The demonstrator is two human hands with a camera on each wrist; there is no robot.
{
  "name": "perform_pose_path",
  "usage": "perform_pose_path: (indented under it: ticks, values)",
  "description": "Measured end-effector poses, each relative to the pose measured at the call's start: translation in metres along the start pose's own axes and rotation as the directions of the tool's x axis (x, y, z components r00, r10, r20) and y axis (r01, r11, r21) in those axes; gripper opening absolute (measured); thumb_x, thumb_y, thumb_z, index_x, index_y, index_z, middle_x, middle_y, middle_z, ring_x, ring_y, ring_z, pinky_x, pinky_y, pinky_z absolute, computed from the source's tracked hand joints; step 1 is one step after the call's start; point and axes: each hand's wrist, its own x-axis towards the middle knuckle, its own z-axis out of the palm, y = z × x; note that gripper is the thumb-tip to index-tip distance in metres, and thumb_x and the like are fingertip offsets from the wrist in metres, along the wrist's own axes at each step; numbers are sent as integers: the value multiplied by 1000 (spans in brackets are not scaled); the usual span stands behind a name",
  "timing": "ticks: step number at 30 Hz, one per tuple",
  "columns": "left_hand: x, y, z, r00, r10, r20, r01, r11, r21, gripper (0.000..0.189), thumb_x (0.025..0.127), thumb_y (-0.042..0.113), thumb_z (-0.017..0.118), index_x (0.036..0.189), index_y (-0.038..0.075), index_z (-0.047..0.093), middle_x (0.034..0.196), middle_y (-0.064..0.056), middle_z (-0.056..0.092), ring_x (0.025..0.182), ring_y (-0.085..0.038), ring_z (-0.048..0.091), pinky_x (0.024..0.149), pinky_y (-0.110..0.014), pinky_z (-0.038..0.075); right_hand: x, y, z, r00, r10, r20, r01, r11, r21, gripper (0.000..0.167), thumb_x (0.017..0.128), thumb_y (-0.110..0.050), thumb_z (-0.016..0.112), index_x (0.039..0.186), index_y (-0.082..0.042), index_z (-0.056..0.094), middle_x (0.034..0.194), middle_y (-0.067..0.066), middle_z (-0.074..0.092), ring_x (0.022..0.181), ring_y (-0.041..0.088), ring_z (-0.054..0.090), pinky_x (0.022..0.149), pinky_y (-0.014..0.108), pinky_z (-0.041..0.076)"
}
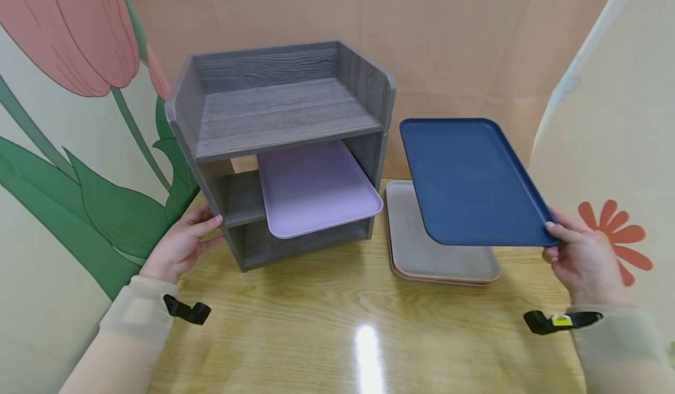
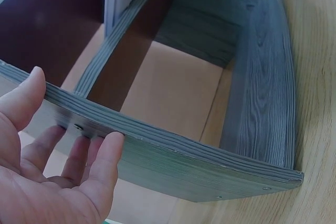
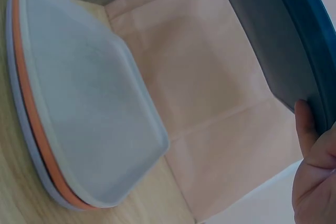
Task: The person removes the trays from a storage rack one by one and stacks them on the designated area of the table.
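A dark blue tray (image 1: 474, 183) is held in the air by my right hand (image 1: 587, 259), which pinches its near right corner. In the right wrist view part of the blue tray (image 3: 278, 40) shows above the fingers. Below it lies a stack of trays with a grey-beige tray (image 1: 448, 253) on top. My left hand (image 1: 184, 238) rests its fingertips against the outer left side of a grey wood-grain shelf unit (image 1: 290, 112). In the left wrist view its fingers (image 2: 107, 166) touch the side panel. A light purple tray (image 1: 316, 189) sits in the middle compartment, its front end sticking out.
Under the grey-beige tray, an orange tray (image 3: 39, 129) and a pale purple-grey tray (image 3: 23, 124) show at the edges. Everything stands on a wood-grain table (image 1: 295, 323). A brown paper-like backdrop (image 1: 453, 48) and flower-printed sides enclose it.
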Motion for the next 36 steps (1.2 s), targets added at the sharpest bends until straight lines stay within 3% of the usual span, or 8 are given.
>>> perform_pose_path:
  ticks: [4, 15, 36]
  values:
    - [0, 0, 0, 1000, 2, 4, -3, 1000, 9, 51, 100, 22, 55, 144, 7, 34, 120, 2, 44, 110, -11, 45, 92, -29, 47, 2, 5, -4, 1000, 25, 1, -25, 999, 32, 35, 100, 4, 43, 117, -10, 71, 96, 12, 71, 55, 23, 59, 42, 26, 44]
    - [0, 0, 0, 1000, 2, 3, -2, 1000, 14, 53, 100, 21, 55, 145, 7, 32, 121, 2, 44, 111, -11, 44, 92, -29, 47, 4, 21, -14, 998, 40, -39, -41, 999, -11, 33, 100, 2, 45, 111, -12, 73, 87, 12, 71, 54, 19, 57, 42, 26, 42]
    - [-2, 2, 2, 1000, 2, 2, -2, 1000, 23, 55, 100, 21, 54, 147, 7, 30, 122, 1, 43, 113, -11, 45, 93, -29, 46, 8, 42, -25, 996, 75, -44, -77, 996, -46, 36, 100, 2, 42, 105, -12, 75, 89, 10, 71, 50, 16, 54, 41, 23, 42]
